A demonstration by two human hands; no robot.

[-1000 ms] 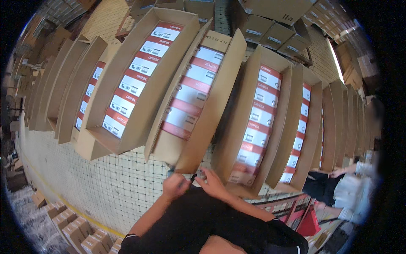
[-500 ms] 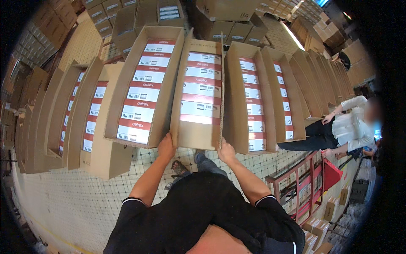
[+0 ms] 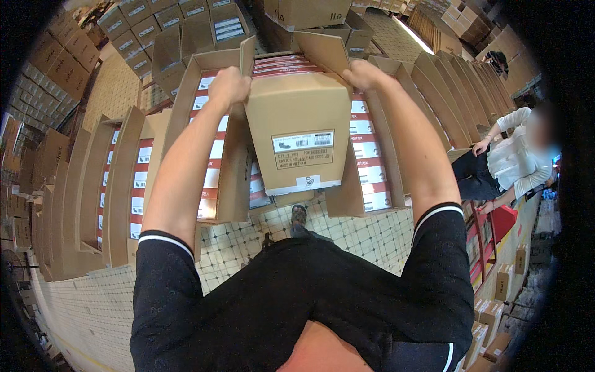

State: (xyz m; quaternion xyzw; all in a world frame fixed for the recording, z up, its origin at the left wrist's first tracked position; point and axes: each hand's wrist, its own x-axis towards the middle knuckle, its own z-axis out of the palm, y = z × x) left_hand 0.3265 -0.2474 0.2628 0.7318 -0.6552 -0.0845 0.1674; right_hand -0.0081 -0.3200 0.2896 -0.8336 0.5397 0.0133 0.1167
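The left hand (image 3: 228,87) and the right hand (image 3: 365,74) are each gripping a top corner of an open cardboard carton (image 3: 299,127), fingers curling over its upper edge where the flaps (image 3: 322,49) are standing up. The grip of each hand is closing narrowly on the carton's rim. The carton is being held up in front of the chest, its labelled end panel facing the camera and red-and-white boxes (image 3: 279,62) showing inside at the top.

Beneath it, rows of open cartons (image 3: 211,149) are lying on the tiled floor (image 3: 347,232), packed edge to edge, so there is hardly any gap on either side. The only open floor is lying between the cartons and the person's shoe (image 3: 299,214). To the right, another person in a white top (image 3: 514,158) is crouching near the carton ends, well apart from the held one.

Half a second ago the carton was lying flat in its row with the hands at its near end; now it is standing tipped up, close to the body.
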